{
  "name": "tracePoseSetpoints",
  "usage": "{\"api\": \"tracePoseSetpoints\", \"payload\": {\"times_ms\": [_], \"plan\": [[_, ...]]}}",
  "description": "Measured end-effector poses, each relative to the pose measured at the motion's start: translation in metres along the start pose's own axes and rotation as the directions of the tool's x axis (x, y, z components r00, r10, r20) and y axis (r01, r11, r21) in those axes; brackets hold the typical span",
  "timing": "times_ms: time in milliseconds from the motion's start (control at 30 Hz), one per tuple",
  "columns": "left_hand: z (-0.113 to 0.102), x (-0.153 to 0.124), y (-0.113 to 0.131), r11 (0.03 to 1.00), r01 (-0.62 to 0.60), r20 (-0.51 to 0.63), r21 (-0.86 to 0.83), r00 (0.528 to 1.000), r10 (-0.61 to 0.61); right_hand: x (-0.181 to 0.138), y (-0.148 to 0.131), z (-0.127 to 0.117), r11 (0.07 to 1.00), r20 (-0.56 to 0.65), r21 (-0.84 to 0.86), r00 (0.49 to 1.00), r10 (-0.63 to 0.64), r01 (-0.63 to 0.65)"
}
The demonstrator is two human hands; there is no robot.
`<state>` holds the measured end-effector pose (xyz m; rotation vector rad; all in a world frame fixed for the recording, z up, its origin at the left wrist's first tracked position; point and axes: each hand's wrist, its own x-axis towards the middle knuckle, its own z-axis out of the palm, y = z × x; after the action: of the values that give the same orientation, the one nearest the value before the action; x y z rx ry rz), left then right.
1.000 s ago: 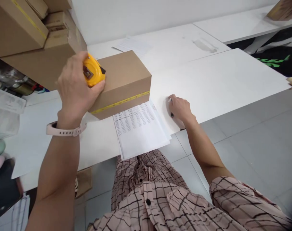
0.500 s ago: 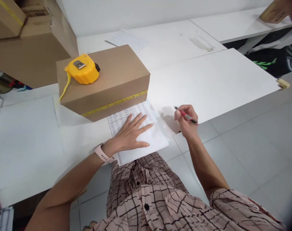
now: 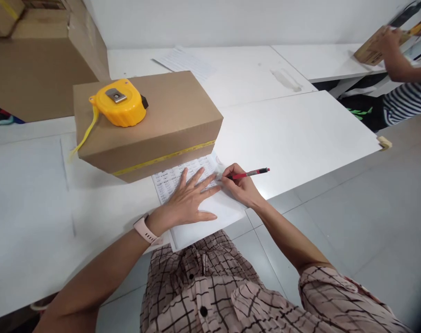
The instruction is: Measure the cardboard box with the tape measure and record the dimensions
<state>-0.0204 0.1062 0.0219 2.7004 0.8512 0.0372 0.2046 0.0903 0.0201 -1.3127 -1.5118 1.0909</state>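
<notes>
"Nearest the body, beyond the checked shirt (image 3: 224, 303), what lies there?"

"Papers (image 3: 196, 234), at the near edge of the white table (image 3: 283, 129). The left hand (image 3: 188, 200) is spread over them, palm down, fingers fanned, gripping nothing. It probably rests so to stop the top page sliding."

"And the right hand (image 3: 243, 187)?"

"At the papers' right side, clamped on a pen (image 3: 248, 174). The fingers pinch it low, likely for fine control, so its back end slants out to the right. Whether the tip meets the page is too small to tell."

"Are the hands together?"

"Very close. The left fingertips come right up to the right hand; whether they touch, one cannot tell."

"What stands past them?"

"A box (image 3: 176, 104), at the papers' far edge, hiding whatever lies behind its front. A yellow strip (image 3: 165, 157) runs along that side."

"And on top?"

"A tape measure (image 3: 122, 106), clip upward, near the left end, its strap (image 3: 87, 134) drooping over the edge. Presumably it sits there to leave both hands free, yet within reach."

"Farther off?"

"Loose sheets (image 3: 182, 61) toward the wall (image 3: 203, 23), and a big box (image 3: 40, 60) on the left. Far right, a co-worker's hand (image 3: 388, 39) is on a small box (image 3: 372, 48), perhaps steadying it."
</notes>
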Motion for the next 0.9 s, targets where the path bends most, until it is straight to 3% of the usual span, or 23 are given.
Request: {"api": "tracePoseSetpoints", "payload": {"times_ms": [233, 900], "plan": [[0.0013, -0.0009, -0.0014, 1.000, -0.029, -0.034, -0.005, 0.999, 0.028, 0.0046, 0.0055, 0.0014, 0.996, -0.063, -0.083, 0.998, -0.026, 0.021], [0.0059, -0.0016, -0.0031, 0.999, -0.030, -0.060, -0.016, 0.998, 0.029, 0.0046, 0.0077, 0.0041, 0.988, -0.035, -0.138, 0.997, -0.069, 0.063]]}}
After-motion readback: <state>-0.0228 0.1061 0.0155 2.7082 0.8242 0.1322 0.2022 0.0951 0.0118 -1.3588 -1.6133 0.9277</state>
